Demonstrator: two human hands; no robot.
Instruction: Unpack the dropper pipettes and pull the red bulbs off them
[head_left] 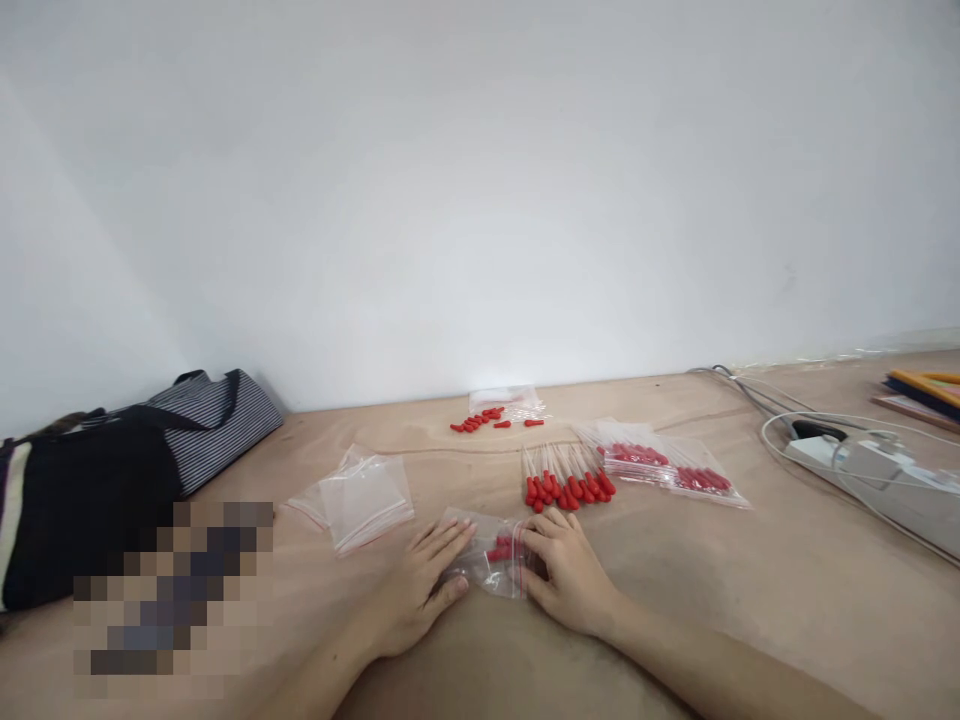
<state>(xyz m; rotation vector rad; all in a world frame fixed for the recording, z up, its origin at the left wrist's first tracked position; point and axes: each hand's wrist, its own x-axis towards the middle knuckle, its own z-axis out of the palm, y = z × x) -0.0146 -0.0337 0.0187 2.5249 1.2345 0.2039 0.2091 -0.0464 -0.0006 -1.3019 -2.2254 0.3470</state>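
A clear zip-lock bag [491, 582] with several red rubber bulbs inside lies flat on the table between my hands. My left hand [424, 590] rests on its left end, fingers stretched out and thumb at the lower edge. At the right end, beside the red zip line, my right hand [566, 570] grips the bag's mouth between bent fingers and thumb. Just beyond my right hand lies a pile of droppers [566, 488] with red bulbs and thin clear tubes. Whether tubes are also in the bag under my hands is hard to see.
Flat zip-lock bags [367, 500] lie to the left. Filled bags [637, 455] overlap at right; loose red bulbs [476, 420] lie near the wall. A striped bag [217, 430] stands far left, a power strip [877, 480] with cables [765, 400] right.
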